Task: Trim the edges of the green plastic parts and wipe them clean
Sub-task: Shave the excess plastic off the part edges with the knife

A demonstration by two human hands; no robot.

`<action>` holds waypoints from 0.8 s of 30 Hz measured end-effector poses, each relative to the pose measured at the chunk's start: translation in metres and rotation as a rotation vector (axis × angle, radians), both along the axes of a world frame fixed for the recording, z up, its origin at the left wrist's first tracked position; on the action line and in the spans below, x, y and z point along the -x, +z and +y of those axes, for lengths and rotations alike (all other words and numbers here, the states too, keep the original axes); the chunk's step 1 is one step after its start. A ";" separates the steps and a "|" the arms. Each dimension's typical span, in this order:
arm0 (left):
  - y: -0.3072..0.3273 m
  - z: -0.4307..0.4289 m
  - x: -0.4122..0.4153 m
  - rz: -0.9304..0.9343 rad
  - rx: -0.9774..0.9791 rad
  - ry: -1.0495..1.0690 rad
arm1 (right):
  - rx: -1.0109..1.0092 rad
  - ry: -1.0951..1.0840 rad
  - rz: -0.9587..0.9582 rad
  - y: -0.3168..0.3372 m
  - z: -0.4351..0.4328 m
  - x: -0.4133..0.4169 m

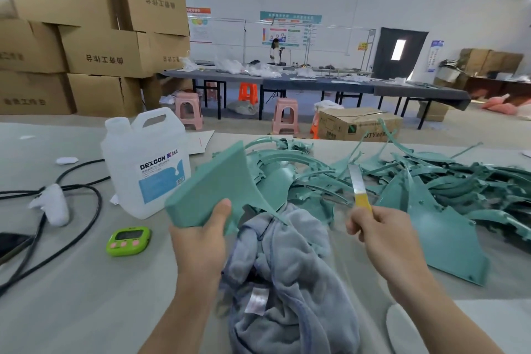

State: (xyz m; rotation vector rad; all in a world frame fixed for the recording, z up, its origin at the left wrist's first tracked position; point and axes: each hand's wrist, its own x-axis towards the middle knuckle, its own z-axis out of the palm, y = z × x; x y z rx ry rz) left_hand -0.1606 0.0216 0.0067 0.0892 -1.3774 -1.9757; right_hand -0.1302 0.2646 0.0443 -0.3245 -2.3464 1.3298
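Two edges — part, blade (apart)

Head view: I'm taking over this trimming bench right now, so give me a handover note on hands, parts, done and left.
Left hand grips one green plastic part, held up off the table. Right hand grips the yellow-handled knife, blade up, not touching that part.
The grey cloth lies between the hands; the pile of green parts lies behind and to its right; the white jug stands left.
Done: nothing the picture can confirm.
Left: trim the held part's edges, wipe it, then work through the pile.
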 end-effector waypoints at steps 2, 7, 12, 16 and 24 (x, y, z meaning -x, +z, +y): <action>0.004 0.003 -0.004 0.007 0.156 0.008 | -0.061 0.065 0.062 0.010 -0.005 -0.004; -0.006 0.024 -0.015 -0.062 0.372 -0.082 | -0.262 0.135 0.243 0.023 -0.028 -0.017; -0.009 0.021 -0.017 -0.010 0.484 -0.071 | -0.421 0.134 0.332 0.045 -0.043 -0.031; -0.004 0.024 -0.018 0.015 0.529 -0.081 | -0.560 0.180 0.300 0.058 -0.052 -0.039; -0.003 0.021 -0.020 0.130 0.656 -0.002 | -0.805 0.244 0.337 0.054 -0.075 -0.067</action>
